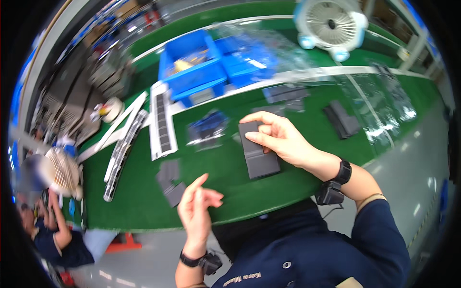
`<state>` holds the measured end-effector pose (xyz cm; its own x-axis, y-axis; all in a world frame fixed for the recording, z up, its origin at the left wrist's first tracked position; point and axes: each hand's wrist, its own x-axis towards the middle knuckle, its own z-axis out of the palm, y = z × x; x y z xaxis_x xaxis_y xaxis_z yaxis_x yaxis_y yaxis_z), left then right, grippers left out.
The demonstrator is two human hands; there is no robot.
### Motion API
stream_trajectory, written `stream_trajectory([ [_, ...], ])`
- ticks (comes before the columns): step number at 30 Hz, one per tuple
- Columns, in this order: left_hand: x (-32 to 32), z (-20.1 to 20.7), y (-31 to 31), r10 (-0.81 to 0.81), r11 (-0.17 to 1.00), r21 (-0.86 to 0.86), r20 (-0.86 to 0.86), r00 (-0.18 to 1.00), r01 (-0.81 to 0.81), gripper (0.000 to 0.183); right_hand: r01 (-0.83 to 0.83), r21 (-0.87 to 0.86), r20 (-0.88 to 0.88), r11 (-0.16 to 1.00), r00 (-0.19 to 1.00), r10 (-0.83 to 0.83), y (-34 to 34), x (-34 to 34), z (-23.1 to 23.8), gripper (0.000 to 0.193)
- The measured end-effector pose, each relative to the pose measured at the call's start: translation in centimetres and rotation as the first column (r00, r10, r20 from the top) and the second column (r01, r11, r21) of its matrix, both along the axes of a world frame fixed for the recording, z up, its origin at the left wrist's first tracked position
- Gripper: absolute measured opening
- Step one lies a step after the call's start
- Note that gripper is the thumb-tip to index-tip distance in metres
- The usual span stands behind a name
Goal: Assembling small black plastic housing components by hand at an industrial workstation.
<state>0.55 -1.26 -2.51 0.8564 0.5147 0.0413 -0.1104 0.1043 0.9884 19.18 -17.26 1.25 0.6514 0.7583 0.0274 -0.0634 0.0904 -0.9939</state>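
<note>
My right hand [278, 139] rests on a stack of grey rectangular parts [257, 156] lying on the green mat, fingers curled over the stack's top end. My left hand [198, 204] hovers near the mat's front edge with its fingers loosely apart and nothing in it. Just to its left lies a small pile of grey flat parts [169, 181]. A part in a clear bag [207, 128] lies beyond the stack.
Blue bins [194, 72] stand at the back. White trays of dark parts [161, 120] lie at left. More grey parts [342, 119] and clear plastic bags [384, 103] sit at right. A white fan [331, 24] stands behind. Another person [45, 225] works at far left.
</note>
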Motion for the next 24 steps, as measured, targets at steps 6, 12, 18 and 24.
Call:
stream_trajectory([
  [6,-1.0,-0.6,0.5,0.002,0.998,0.055,0.059,0.998,-0.005,0.024,0.518,-0.197,0.718,0.832,0.655,-0.238,-10.8,6.2,3.7,0.030],
  [12,-0.1,-0.7,0.2,-0.062,0.989,0.135,0.043,0.997,0.056,0.022,0.495,-0.340,0.633,0.800,0.749,-0.194,-17.8,10.2,1.4,0.026],
  [18,-0.8,-0.5,0.3,-0.047,0.988,0.149,0.030,0.998,0.042,0.018,0.677,-0.269,0.888,0.685,0.450,-0.097,-16.9,9.6,0.3,0.019],
  [24,-0.8,0.1,0.1,-0.071,0.986,0.149,-0.054,0.996,0.079,0.019,0.742,-0.365,0.882,0.562,0.469,-0.046,-14.2,6.6,1.4,0.051],
])
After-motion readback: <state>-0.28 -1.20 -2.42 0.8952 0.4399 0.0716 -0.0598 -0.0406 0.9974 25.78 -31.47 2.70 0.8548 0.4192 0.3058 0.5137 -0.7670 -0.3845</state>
